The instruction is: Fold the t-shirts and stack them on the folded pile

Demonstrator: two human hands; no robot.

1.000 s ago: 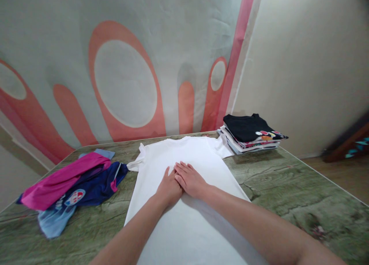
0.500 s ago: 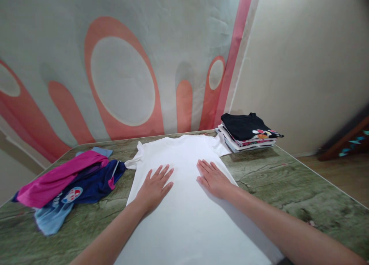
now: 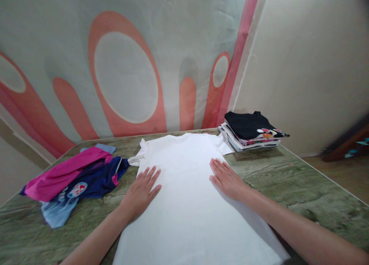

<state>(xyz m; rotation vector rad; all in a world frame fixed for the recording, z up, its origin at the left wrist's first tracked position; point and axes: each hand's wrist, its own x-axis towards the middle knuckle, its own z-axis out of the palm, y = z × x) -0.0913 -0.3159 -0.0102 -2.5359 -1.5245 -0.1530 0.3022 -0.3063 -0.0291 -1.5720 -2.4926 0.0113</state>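
A white T-shirt (image 3: 184, 203) lies spread out on the table, its collar toward the wall and its lower end running out of view at the bottom. My left hand (image 3: 141, 192) rests flat over the shirt's left side edge, fingers apart. On the right side of the shirt, my right hand (image 3: 227, 178) lies flat with its fingers stretched out. Neither hand grips the cloth. The left sleeve of the shirt is crumpled and touches a loose heap of clothes.
That heap of pink, navy and light blue clothes (image 3: 72, 172) lies on the left of the wood-patterned table (image 3: 311, 180). At the back right stands a stack of folded clothes (image 3: 250, 126), a black one on top. A wall (image 3: 127, 76) with orange shapes rises behind.
My hands have moved apart across the shirt, the left one outward to the left edge and the right one outward to the right. The view has shifted slightly.
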